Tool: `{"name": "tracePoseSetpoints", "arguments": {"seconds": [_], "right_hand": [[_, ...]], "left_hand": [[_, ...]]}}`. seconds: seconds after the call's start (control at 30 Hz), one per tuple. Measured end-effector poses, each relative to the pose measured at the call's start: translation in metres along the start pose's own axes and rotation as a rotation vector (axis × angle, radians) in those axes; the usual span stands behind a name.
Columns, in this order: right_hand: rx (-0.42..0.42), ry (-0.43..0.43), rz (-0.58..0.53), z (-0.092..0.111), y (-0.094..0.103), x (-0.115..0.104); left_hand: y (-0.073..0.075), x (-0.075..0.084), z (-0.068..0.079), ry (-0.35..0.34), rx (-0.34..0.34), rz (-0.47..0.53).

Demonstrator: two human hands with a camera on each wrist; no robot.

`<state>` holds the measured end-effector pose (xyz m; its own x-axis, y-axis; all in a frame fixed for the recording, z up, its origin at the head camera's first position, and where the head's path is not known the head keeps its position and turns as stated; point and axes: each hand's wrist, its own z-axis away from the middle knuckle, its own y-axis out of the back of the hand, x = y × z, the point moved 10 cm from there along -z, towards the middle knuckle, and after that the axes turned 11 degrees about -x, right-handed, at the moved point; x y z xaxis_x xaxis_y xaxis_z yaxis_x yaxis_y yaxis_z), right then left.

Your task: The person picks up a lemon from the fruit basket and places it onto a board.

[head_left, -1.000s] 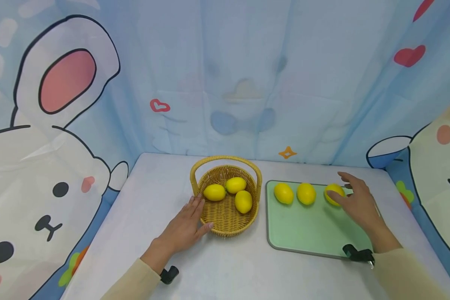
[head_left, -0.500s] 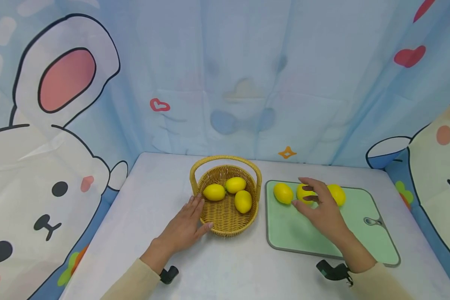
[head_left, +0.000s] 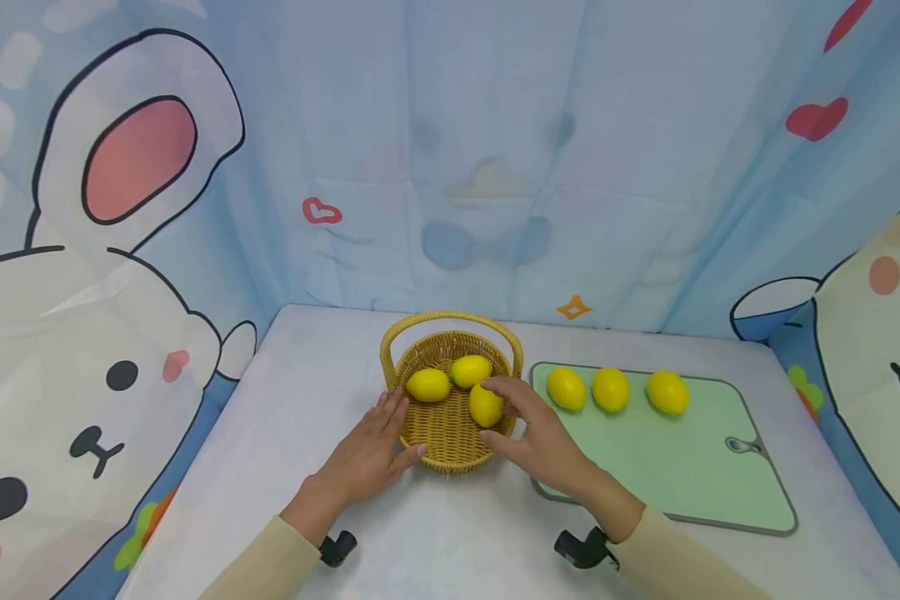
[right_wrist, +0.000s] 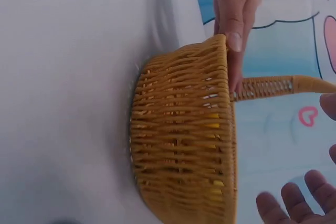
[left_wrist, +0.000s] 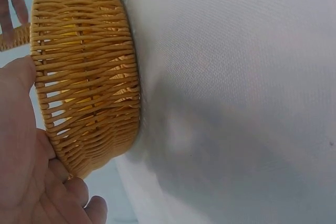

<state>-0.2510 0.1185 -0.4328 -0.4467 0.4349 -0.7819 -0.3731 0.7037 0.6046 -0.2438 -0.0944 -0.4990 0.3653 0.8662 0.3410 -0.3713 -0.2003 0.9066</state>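
A woven wicker basket [head_left: 450, 446] with a tall handle stands mid-table in the head view. Three yellow lemons lie inside: a left lemon [head_left: 428, 385], a back lemon [head_left: 471, 371] and a right lemon [head_left: 483, 407]. My left hand [head_left: 371, 454] rests against the basket's left rim, its fingers extended along it. Over the right rim hovers my right hand [head_left: 543, 442], thumb and fingers spread apart. Its fingertips overlap the right lemon in the head view. From the right wrist view, those fingers [right_wrist: 296, 203] stand above the rim, with nothing held between them.
To the basket's right lies a pale green cutting board [head_left: 667, 467] with a grey edge. Along its back edge sit three lemons: one at the left [head_left: 566, 389], a middle lemon [head_left: 611, 390] and a right-hand lemon [head_left: 667, 392]. A cartoon-printed blue curtain [head_left: 487, 167] hangs behind the table.
My right hand has swept left, from the right-hand lemon on the board across to the basket. The lemons on the board have stayed in place. My left hand has kept its position at the basket.
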Motion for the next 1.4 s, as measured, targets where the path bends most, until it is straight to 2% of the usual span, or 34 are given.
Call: {"name": "tracePoseSetpoints", "arguments": {"seconds": [0.07, 0.27, 0.43, 0.63, 0.8, 0.97, 1.13, 1.4], "right_hand": [[-0.006, -0.008, 0.000, -0.010, -0.008, 0.002], [-0.021, -0.063, 0.110, -0.033, -0.029, 0.013], [-0.011, -0.118, 0.133, -0.044, -0.034, 0.021], [0.022, -0.173, 0.117, -0.052, -0.032, 0.028], [-0.001, -0.212, 0.102, -0.059, -0.034, 0.033], [-0.032, -0.320, 0.105, -0.067, -0.039, 0.045], [-0.048, -0.399, 0.034, -0.073, -0.046, 0.052], [-0.119, -0.391, -0.060, -0.081, -0.064, 0.062]], "left_hand": [[-0.001, 0.000, -0.001, -0.002, 0.001, 0.001], [-0.002, 0.000, -0.001, -0.004, 0.007, -0.007], [-0.002, 0.000, -0.001, -0.011, 0.008, -0.008], [-0.001, 0.000, -0.001, -0.004, 0.003, -0.013], [0.001, 0.000, 0.000, -0.005, 0.001, -0.020], [0.001, 0.000, 0.000, -0.006, 0.002, -0.029], [0.001, 0.000, 0.000, -0.009, 0.006, -0.023], [-0.001, 0.000, -0.002, -0.015, 0.001, -0.022]]}}
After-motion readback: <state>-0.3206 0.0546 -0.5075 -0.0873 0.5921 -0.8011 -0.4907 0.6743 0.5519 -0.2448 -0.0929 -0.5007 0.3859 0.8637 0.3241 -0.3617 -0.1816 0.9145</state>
